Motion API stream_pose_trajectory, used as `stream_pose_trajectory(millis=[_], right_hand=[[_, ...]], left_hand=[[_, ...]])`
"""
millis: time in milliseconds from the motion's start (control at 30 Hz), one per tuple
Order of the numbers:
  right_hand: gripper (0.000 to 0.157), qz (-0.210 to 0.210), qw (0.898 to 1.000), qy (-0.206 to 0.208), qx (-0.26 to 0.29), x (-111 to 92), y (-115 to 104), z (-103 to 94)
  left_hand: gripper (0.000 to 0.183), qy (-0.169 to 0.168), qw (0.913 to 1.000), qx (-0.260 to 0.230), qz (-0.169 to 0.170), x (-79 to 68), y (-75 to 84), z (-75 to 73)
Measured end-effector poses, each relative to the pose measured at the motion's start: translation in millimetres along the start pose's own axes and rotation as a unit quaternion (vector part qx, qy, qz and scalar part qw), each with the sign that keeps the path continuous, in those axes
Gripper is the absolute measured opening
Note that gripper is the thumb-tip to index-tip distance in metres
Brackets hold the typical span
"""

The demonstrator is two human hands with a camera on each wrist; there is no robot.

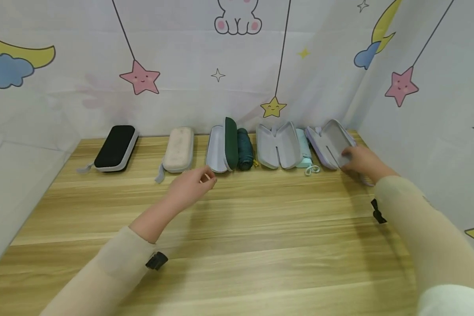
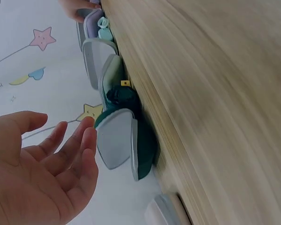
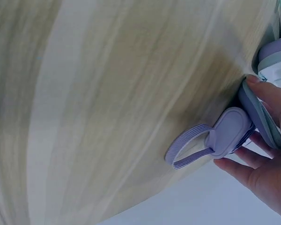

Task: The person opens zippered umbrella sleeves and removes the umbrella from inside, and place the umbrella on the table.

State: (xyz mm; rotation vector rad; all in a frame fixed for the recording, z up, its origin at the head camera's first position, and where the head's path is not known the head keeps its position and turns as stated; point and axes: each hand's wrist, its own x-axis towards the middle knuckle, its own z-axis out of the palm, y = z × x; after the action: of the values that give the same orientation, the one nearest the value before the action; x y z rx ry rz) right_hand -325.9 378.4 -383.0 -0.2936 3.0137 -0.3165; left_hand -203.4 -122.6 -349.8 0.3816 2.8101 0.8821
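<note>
At the far right, our right hand (image 1: 359, 162) has its thumb on the rim of the open lilac case (image 1: 333, 136) and its fingers round the back of the right shell; we judge that this edge hold steadies the shell on its hinge. A lilac piece with a striped strap (image 3: 229, 131) lies close by the fingers. Our left hand (image 1: 191, 188) holds nothing, its fingers loosely bent, just on the near side of the open green case (image 1: 231, 145).

A dark green roll (image 1: 245, 149) lies right of that case, and a mint piece (image 1: 303, 147) right of the open grey-lined case (image 1: 288, 142); the matching colours suggest each sits by its own container. The cream case (image 1: 179, 149) and black case (image 1: 116, 147) lie closed at the left, probably spaced for easy reach.

All line the far edge of the wood-grain tabletop (image 1: 260, 228), against a white backdrop (image 1: 181, 48) printed with stars, moons and clouds.
</note>
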Motion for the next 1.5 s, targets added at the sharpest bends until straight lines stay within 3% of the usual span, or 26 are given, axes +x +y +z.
stream_pose_trajectory(millis=[233,533,900,1133,1300,1500], right_hand=[[0.060,0.013,0.999,-0.038,-0.010,-1,-9,-7.3],[0.066,0.002,0.998,-0.041,-0.037,-8,-21,-20.4],[0.080,-0.021,0.997,0.015,-0.067,-19,-37,-34.1],[0.079,-0.039,0.996,0.039,-0.068,-29,-64,-36.7],[0.076,-0.066,0.994,0.046,-0.070,-35,-88,-34.3],[0.075,-0.097,0.991,0.050,-0.072,-35,-117,-27.5]], left_hand=[[0.025,0.011,0.9999,-0.007,-0.007,-9.9,-14.9,-10.2],[0.028,0.015,0.9997,0.001,-0.021,-15.4,-27.3,-19.5],[0.032,0.041,0.9980,0.040,-0.025,-22.3,-43.2,-28.8],[0.033,0.056,0.9956,0.062,-0.042,-25.6,-55.0,-36.0],[0.034,0.070,0.9937,0.072,-0.051,-19.8,-65.5,-42.7],[0.036,0.074,0.9915,0.081,-0.070,2.3,-75.7,-46.5]])
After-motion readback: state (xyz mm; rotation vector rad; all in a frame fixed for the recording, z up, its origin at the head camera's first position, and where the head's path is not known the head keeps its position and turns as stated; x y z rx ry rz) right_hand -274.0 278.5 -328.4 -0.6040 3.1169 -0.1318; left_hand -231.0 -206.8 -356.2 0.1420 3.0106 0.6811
